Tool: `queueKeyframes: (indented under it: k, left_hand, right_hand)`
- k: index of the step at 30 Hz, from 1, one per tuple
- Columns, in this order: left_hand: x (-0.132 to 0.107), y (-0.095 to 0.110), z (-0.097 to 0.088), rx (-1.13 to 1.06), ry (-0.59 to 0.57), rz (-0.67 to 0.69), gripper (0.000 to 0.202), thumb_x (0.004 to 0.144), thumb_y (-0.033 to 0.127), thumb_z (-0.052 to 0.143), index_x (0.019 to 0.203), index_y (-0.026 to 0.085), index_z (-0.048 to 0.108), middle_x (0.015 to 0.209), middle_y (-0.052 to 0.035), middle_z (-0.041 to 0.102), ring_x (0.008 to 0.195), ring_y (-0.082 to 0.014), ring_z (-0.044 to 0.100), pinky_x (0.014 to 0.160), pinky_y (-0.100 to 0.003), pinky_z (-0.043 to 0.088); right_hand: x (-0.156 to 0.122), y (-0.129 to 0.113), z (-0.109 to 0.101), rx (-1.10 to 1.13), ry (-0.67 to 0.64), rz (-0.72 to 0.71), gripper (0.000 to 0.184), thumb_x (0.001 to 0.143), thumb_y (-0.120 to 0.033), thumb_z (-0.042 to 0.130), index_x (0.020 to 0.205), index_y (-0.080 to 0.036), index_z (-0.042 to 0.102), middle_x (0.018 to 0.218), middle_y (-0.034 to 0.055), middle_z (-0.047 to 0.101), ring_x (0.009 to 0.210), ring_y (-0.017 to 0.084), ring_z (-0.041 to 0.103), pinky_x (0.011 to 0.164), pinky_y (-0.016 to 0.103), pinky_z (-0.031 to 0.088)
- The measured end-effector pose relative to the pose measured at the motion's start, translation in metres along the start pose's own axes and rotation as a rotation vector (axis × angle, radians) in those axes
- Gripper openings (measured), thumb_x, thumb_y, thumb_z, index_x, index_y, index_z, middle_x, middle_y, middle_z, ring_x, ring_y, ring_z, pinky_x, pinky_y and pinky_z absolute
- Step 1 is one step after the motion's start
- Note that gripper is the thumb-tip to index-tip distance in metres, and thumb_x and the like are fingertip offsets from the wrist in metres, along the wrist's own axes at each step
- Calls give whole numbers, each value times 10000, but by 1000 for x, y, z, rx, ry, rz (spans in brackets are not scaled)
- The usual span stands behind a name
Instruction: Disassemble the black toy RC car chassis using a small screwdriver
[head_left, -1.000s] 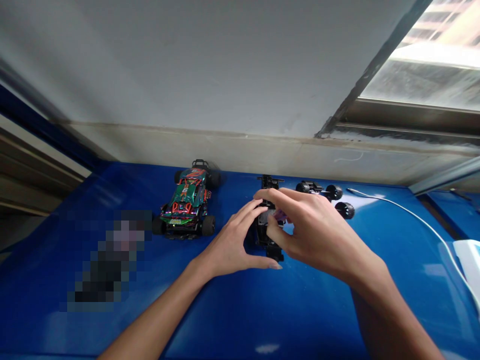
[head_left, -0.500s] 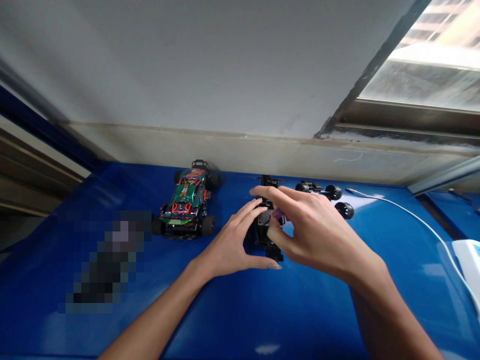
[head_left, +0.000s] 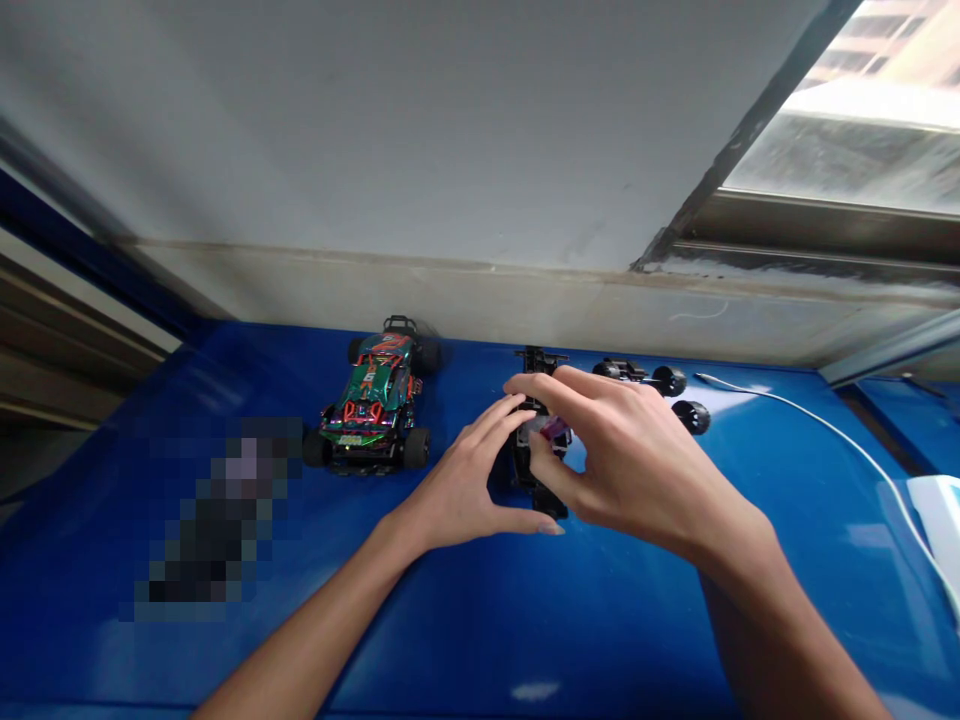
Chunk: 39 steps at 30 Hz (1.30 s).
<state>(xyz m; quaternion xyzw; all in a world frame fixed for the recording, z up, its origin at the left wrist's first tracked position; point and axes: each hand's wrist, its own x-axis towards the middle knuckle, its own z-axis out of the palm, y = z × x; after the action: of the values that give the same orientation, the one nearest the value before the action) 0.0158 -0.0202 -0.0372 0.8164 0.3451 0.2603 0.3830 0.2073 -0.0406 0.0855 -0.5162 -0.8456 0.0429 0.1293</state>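
A black toy car chassis point(head_left: 541, 360) lies lengthwise on the blue table, partly hidden under both hands. My left hand point(head_left: 469, 480) spans its near part, fingertips on its left side and thumb curved round by the near end, holding it steady. Over the chassis, my right hand point(head_left: 630, 460) is curled, with thumb and index finger pinching a small purple see-through piece point(head_left: 553, 428). Most of that piece is covered by the fingers, and its kind does not show.
Left of the chassis stands a green and red toy car point(head_left: 371, 385) with black wheels. Black wheels on an axle part point(head_left: 670, 380) lie behind my right hand. A white cable point(head_left: 817, 405) runs to a white device point(head_left: 937, 520). A pixelated patch point(head_left: 225, 510) covers something at left.
Both hands stay almost in place over the chassis. My right thumb has shifted slightly left across the purple piece. The view has tilted a little.
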Motion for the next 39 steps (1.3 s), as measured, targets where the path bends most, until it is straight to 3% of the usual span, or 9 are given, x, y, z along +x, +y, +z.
queueKeyframes:
  k: [5,9,12,18,25,30,32,36,39]
  left_hand:
    - [-1,-1,1,20,5,36,1203,701,775,855,1660,271,332,1760,-166,318,1644,-421,265,1306,-662,335]
    - [-1,-2,1,9,14,33,1168,697,746,879,1637,272,373,1754,-158,337,1643,-406,278,1317,-633,335]
    - [0,-1,1,0,18,40,1160,697,743,881,1634,277,381,1758,-159,327,1644,-418,270,1313,-651,328]
    - [0,-1,0,-4,6,25,1209,681,766,875,1654,273,354,1756,-179,323,1637,-446,268,1287,-702,337]
    - [1,1,-1,-8,11,47,1188,689,776,863,1642,273,362,1772,-161,291,1653,-412,246,1321,-651,310]
    - [1,0,-1,7,-6,20,1225,681,794,855,1655,260,340,1767,-176,299,1645,-433,254,1300,-675,331]
    - [0,0,-1,14,-6,16,1219,682,790,857,1653,258,348,1763,-178,308,1645,-435,252,1303,-671,329]
    - [0,0,0,-2,15,44,1180,695,754,874,1647,288,355,1763,-165,309,1648,-425,252,1309,-672,318]
    - [0,0,0,-18,25,57,1155,696,729,890,1639,313,369,1760,-156,319,1645,-432,256,1300,-695,319]
  right_hand:
    - [3,1,1,-114,-44,56,326,1073,-325,455,1298,-268,683,708,9,723,591,201,643,578,328,264]
    - [1,1,-1,3,-20,15,471,917,-177,562,1369,-278,649,883,9,760,696,186,668,626,312,340]
    - [1,0,-2,50,8,-1,436,909,-211,598,1337,-257,670,968,31,767,785,193,697,662,308,381]
    - [4,2,2,-100,-22,60,328,1091,-368,460,1281,-254,702,622,-5,672,526,187,593,560,322,260]
    - [1,2,2,11,55,15,469,970,-215,573,1435,-249,621,995,48,777,768,193,691,672,305,408]
    - [3,1,1,-64,-5,64,313,1072,-395,526,1278,-235,699,816,39,779,683,211,709,600,308,346]
    - [3,2,1,-84,-36,67,311,1084,-361,498,1293,-243,695,772,31,768,637,201,688,586,306,322]
    - [1,2,-1,-11,-1,27,466,977,-192,532,1427,-267,625,983,52,793,753,198,698,652,307,381]
    - [1,0,-1,18,11,21,496,941,-209,569,1432,-258,625,1079,77,788,844,217,718,682,312,401]
